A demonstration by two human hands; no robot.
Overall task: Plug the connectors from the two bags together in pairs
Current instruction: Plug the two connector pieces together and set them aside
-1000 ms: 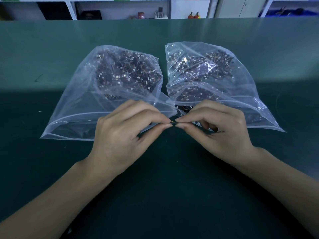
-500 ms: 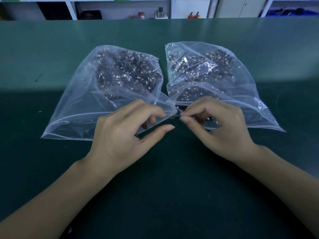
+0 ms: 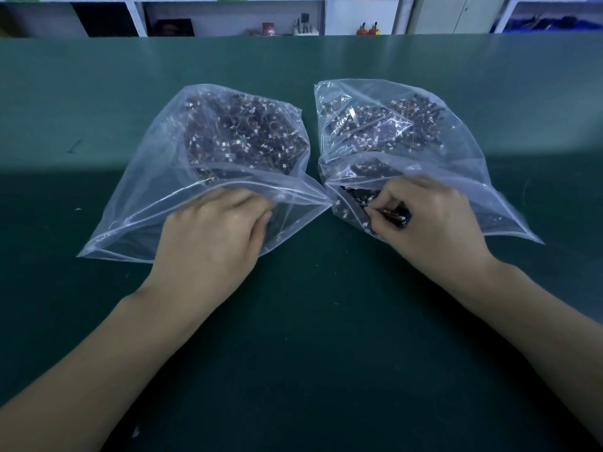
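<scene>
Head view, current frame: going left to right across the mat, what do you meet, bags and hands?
Left bag → left hand, fingers reaching into that bag's mouth → right bag → right hand, pinching connectors at that bag's mouth. The bags' near corners almost meet mid-frame.

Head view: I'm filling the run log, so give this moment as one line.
left hand: reaching into left bag | right hand: pinching connectors at right bag mouth | no joined pair in view
</scene>
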